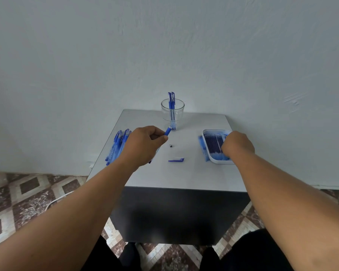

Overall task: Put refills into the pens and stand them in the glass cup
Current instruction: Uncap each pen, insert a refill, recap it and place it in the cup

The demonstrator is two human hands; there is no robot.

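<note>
Two pens [172,102] are standing upright in the glass cup [172,114], which is sitting at the far middle of the tabletop [184,173], just above the left hand [143,143] in the frame. That hand's fingers are curling around one pen barrel [168,131], whose blue grip end is poking out toward the cup's base. Behind and to the left of it, a heap of pens [116,145] is lying at the tabletop's left edge; their number is too blurred to count. The right hand [237,145] is reaching into the white tray [219,160] at the right of the frame, its fingers bending down among many dark refills [213,142]; whether it is gripping one I cannot tell. Between the hands, one pen cap [176,159] and one small dark tip piece [171,146] are lying loose on the tabletop.
</note>
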